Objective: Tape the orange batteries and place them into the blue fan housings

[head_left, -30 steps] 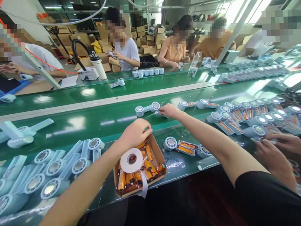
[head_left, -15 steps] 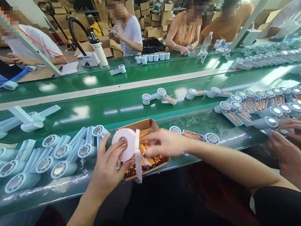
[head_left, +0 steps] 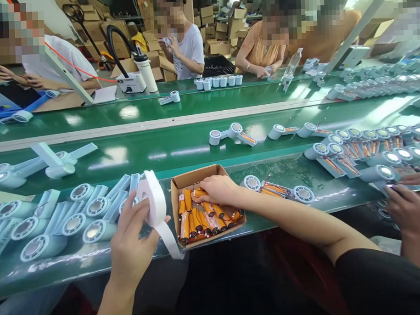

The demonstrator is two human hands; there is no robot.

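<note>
My left hand (head_left: 132, 240) grips a roll of white tape (head_left: 157, 198), its fingers in the core and a loose strip hanging from it. The tape is beside an open cardboard box (head_left: 196, 175) that holds several orange wrapped batteries (head_left: 198, 221) with thin wires. Reaching over the box's right side, my right hand (head_left: 221, 191) has its fingers curled on an orange battery at the back, partly hidden by the hand. Light-blue handheld fan housings (head_left: 39, 247) lie in rows to the left, close to my left hand.
Right of the box lie fan housings with batteries (head_left: 302, 194). A co-worker's hands (head_left: 409, 201) work at the right edge. More fan parts rest on the green conveyor belt (head_left: 137, 146). Several people sit across it, near white cups (head_left: 223, 81) and a machine with a black hose (head_left: 131, 82).
My left hand has moved left with the tape roll, turning it and uncovering the box. My right hand has gone down into the box, onto the batteries. The view has shifted slightly.
</note>
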